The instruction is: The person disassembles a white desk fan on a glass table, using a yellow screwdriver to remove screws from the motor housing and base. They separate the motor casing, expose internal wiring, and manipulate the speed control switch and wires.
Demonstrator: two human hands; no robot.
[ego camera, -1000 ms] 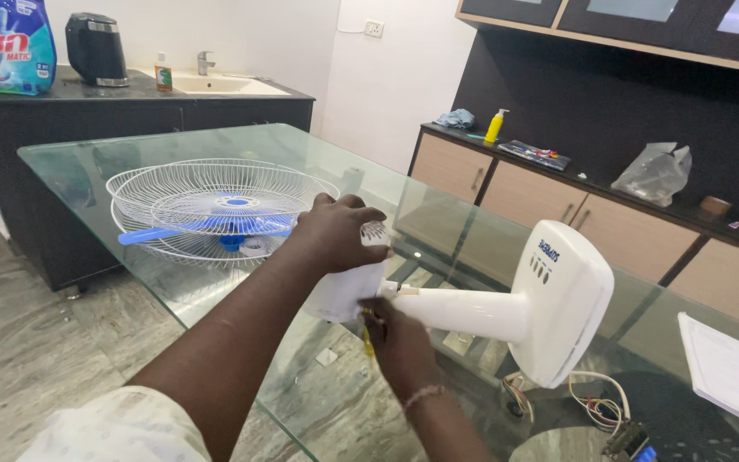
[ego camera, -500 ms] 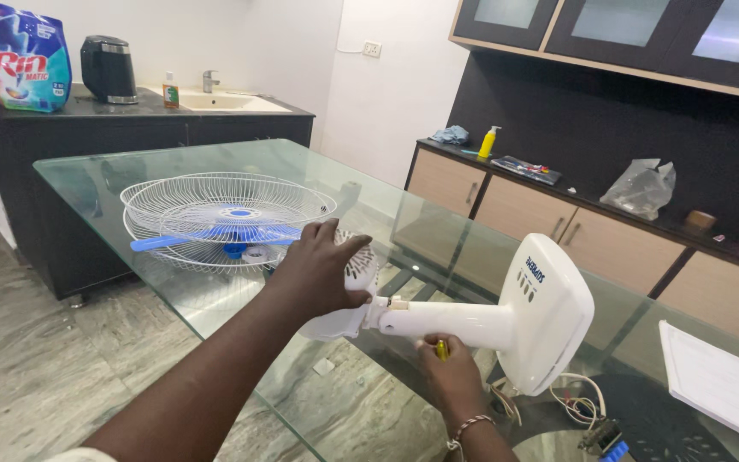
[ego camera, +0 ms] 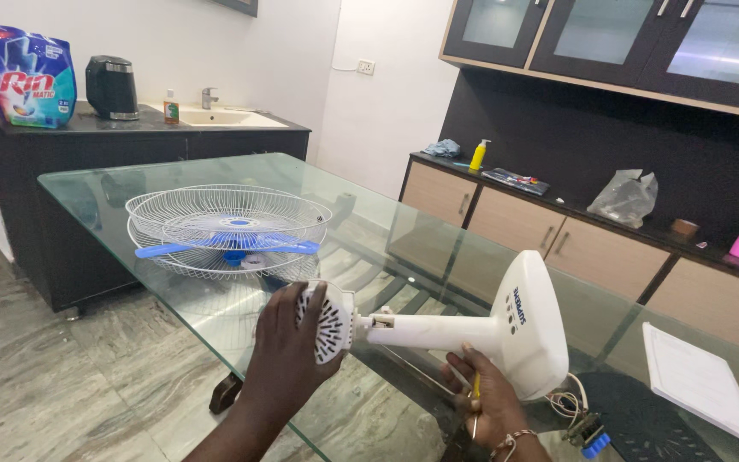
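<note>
My left hand [ego camera: 288, 351] grips the vented motor housing [ego camera: 333, 321] of a white fan body, holding it level above the glass table [ego camera: 130, 192]. The fan's white stem [ego camera: 429, 332] runs right to its round base [ego camera: 528, 323]. Under the stem, my right hand [ego camera: 485, 398] is closed on a thin yellow-handled tool [ego camera: 475, 389], likely a screwdriver, pointing down. A white wire fan guard [ego camera: 228, 227] with blue blades [ego camera: 224, 248] inside lies flat on the table, beyond my left hand.
The fan's coiled cord and blue plug [ego camera: 583, 428] lie on the glass near the base. A white paper sheet [ego camera: 699, 385] lies at the right. A dark counter [ego camera: 87, 128] with sink, kettle and detergent pouch stands behind; a sideboard [ego camera: 558, 231] holds bottles and a bag.
The fan body has been lifted and turned so its stem lies level and the vented housing faces me. My right hand has slid along beneath the stem toward the base.
</note>
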